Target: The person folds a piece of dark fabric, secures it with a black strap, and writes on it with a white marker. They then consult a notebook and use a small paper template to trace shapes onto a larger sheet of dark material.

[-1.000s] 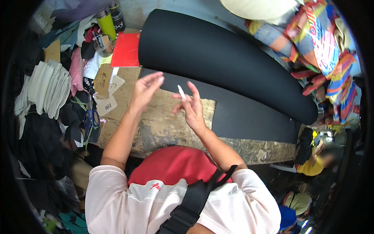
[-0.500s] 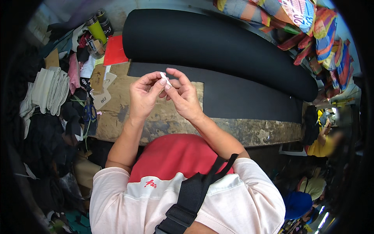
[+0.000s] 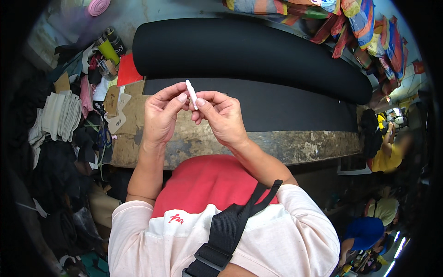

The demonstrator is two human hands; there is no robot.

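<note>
A short white pen-shaped stick [image 3: 192,93] with a narrowed tip points upward between my two hands, above the table. My left hand [image 3: 160,113] pinches it from the left with thumb and fingers. From the other side, my right hand [image 3: 222,115] grips its lower end between thumb and curled fingers. Behind the hands, a flat black sheet of material [image 3: 286,111] covers part of the worn wooden table [image 3: 203,150]. It lies in front of a thick black roll [image 3: 244,53] of similar look.
Blue-handled scissors [image 3: 105,137], cardboard pattern pieces [image 3: 119,121] and folded grey cloths [image 3: 60,115] lie at the left. A red folder [image 3: 128,70] and green bottle [image 3: 107,50] stand further back. Colourful bundles [image 3: 360,27] hang at upper right. People in yellow [image 3: 389,157] and blue [image 3: 363,232] are at right.
The white stick has turned more upright and more of it shows. My right hand's raised fingers have curled in around its lower end. The whole view has shifted slightly.
</note>
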